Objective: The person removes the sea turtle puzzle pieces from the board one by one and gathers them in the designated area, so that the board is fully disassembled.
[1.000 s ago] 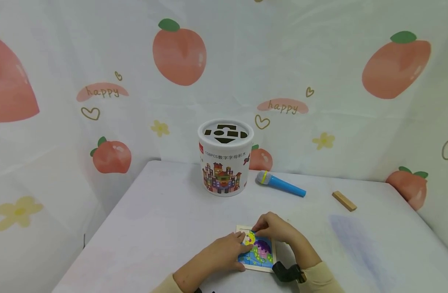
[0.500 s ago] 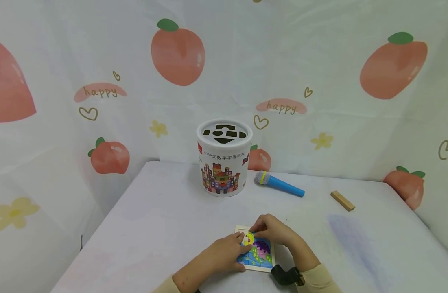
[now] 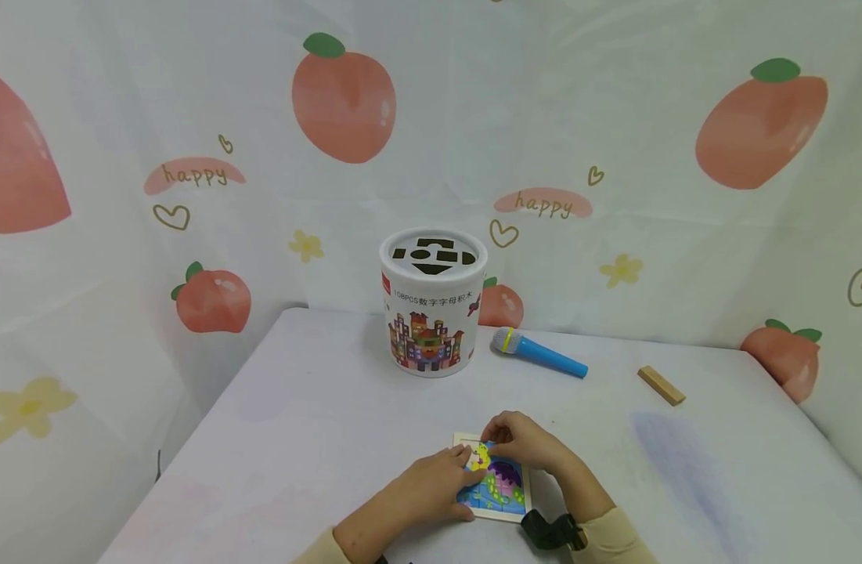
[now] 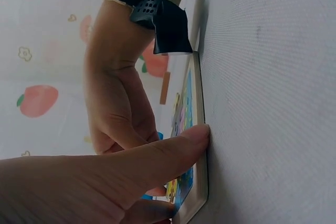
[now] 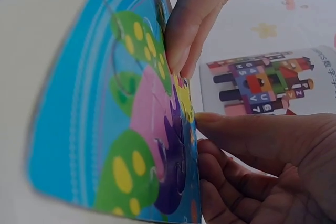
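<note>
We saw peach-printed cloth [image 3: 459, 117] behind the table [image 3: 318, 423]. The left hand [image 3: 438, 487] lay spread; the right hand [image 3: 525, 442] pinched the puzzle [image 3: 503, 484], its grip partly hidden.

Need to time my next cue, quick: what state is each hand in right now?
Left hand: open, resting on the framed puzzle.
Right hand: curled at the puzzle's far edge; whether it pinches a piece cannot be told.

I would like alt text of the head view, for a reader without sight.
A left hand rests on a small framed puzzle while the right hand touches it near its far edge. Beyond them on a white table: a printed bucket, blue microphone and wooden block.
</note>
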`<state>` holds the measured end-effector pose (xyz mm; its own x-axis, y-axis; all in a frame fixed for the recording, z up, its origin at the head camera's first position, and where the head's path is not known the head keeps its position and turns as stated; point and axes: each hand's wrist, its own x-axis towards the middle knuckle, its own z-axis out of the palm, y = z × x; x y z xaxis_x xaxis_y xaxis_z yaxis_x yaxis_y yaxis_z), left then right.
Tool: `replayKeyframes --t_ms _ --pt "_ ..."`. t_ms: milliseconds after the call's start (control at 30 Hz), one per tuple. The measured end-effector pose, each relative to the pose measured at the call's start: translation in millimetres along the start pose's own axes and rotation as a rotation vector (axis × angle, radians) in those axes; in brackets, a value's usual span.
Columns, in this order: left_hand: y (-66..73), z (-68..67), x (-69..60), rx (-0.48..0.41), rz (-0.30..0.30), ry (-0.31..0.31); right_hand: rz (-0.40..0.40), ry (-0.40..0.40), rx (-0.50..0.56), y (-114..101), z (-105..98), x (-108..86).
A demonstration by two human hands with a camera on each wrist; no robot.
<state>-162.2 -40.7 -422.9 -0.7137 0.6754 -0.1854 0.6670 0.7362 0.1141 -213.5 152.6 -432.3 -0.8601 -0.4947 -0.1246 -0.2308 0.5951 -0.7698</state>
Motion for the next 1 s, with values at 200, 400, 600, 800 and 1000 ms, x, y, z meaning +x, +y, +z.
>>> replayKeyframes --t_ms 200,400,600,800,1000 --pt "0.4 0.2 0.1 -0.006 -0.002 -0.005 0.018 -0.002 0.016 -0.4 0.5 -0.3" --pt "1.0 -1.0 -0.2 -0.013 -0.005 -0.007 0.016 0.002 0.02 -1.9 -0.2 -0.6" --pt "0.6 -0.6 0.0 -0.006 -0.003 0.002 0.016 0.019 0.021 -4.2 -0.6 -0.8" --pt "0.0 0.6 1.0 -0.003 -0.011 -0.003 0.069 0.023 0.008 -3.0 -2.7 -2.6" --pt "-0.4 0.6 1.8 -0.016 -0.014 -0.011 0.094 0.031 -0.008 -0.5 -6.6 -3.6"
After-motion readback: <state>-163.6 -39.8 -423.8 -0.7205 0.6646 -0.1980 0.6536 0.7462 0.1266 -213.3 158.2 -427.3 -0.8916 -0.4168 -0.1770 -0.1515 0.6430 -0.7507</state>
